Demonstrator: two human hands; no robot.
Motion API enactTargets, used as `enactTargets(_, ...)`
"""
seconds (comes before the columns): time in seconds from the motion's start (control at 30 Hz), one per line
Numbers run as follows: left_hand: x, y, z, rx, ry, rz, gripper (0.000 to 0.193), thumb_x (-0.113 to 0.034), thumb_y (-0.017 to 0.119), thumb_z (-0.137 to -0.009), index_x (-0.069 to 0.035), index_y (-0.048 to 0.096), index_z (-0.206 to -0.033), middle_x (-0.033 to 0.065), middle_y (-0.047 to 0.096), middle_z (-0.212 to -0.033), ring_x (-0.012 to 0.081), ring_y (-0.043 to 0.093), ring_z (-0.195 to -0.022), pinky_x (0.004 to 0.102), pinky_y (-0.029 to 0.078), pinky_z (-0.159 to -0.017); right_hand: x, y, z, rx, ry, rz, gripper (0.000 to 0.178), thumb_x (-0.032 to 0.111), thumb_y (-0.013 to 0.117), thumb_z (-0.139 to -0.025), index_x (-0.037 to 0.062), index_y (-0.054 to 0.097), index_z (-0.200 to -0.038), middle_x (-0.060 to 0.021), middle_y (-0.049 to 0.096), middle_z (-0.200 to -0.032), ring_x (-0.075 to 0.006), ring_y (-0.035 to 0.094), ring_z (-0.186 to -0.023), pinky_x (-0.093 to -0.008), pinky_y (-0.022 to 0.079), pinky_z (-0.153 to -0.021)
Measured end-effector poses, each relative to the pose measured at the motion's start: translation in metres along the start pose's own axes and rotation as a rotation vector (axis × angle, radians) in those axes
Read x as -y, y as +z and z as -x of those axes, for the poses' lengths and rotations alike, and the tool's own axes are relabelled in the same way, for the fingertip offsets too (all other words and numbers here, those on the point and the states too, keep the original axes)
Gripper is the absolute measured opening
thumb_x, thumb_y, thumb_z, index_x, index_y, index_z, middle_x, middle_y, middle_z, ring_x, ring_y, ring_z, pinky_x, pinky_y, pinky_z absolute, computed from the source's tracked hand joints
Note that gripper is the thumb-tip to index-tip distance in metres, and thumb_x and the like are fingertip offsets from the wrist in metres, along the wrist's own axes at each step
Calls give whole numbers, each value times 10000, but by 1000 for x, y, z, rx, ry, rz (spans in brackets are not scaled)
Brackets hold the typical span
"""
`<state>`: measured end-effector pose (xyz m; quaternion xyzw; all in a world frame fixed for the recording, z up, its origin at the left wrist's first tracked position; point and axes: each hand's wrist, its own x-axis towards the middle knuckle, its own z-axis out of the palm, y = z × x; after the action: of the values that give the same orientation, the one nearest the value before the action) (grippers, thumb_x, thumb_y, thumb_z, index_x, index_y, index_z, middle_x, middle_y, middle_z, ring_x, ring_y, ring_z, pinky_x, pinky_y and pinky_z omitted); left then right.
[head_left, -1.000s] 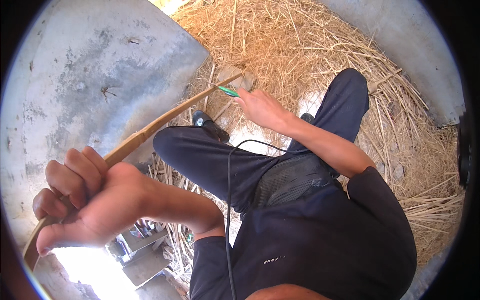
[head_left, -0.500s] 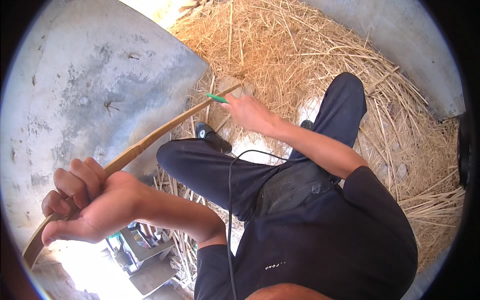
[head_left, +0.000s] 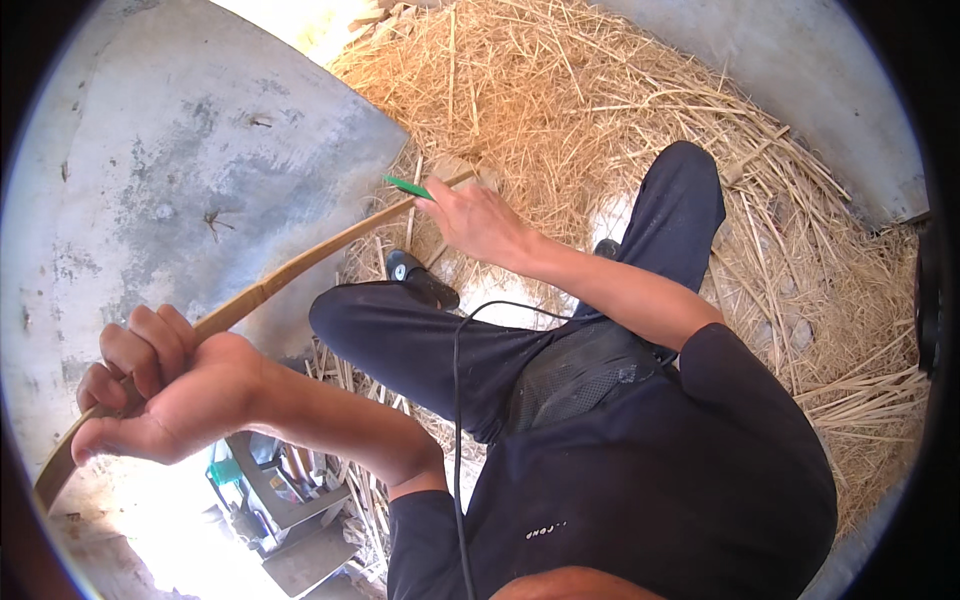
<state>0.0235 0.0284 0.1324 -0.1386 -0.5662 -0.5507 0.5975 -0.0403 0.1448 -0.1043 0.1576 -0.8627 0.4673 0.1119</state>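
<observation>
Wooden by the look of it: long narrow strip (head_left: 320,253), just beyond the left knee (head_left: 335,310), slanting from near-left of the knee to beyond-right. Probably light for its length, stiff over short spans, springy over the full run. Looks dry, so likely not slippery; splinter risk along the edges, thin far end probably weakest. Best held by the wider part left of the knee, palm under, fingers off the sharp edges.

Left hand (head_left: 195,385): left of the knee and nearer the body, palm up, fingers curled round the strip, firm-looking grip, thumb stretched along toward the near end. Elbow bent.

Right hand (head_left: 475,220): beyond-right of the knee, back up, arm reaching forward and across. Closed on a slim green tool (head_left: 408,188), tip toward the left. Can't tell whether touching the strip.
</observation>
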Motion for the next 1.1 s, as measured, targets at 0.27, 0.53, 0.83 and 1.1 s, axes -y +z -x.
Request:
enactTargets(0.27,-7,6,1,27,-6,70,531,-614,317,-886,-160,238,-622,-39,132,-497,67,76,-442,232,53,-409,-131,60,2,-154,-49,367,269,275,401,-941,10,448,-950,-124,538,-585,-206,527,-434,-379,413,-374)
enactTargets(0.53,8,-4,-12,-23,-74,121,537,-628,324,-878,-156,251,-632,-41,135,-501,66,81,-449,237,49,-414,-98,18,-25,450,817,-1182,321,350,275,-973,65,411,-914,68,245,-534,-46,221,-389,-218,218,-331)
enactTargets(0.83,7,-7,-15,-37,-56,53,525,-608,300,-895,-152,241,-641,-38,136,-508,70,76,-453,236,54,-413,-68,42,-1,86,156,109,256,263,356,-947,36,462,-997,-135,508,-627,-238,514,-531,-388,444,-481)
enactTargets(1.1,18,-9,-24,-14,-51,36,543,-632,302,-880,-153,249,-630,-33,148,-500,75,86,-442,238,61,-415,-126,41,-31,736,808,-1334,286,297,341,-963,38,462,-983,-13,392,-518,-125,410,-396,-317,383,-361)
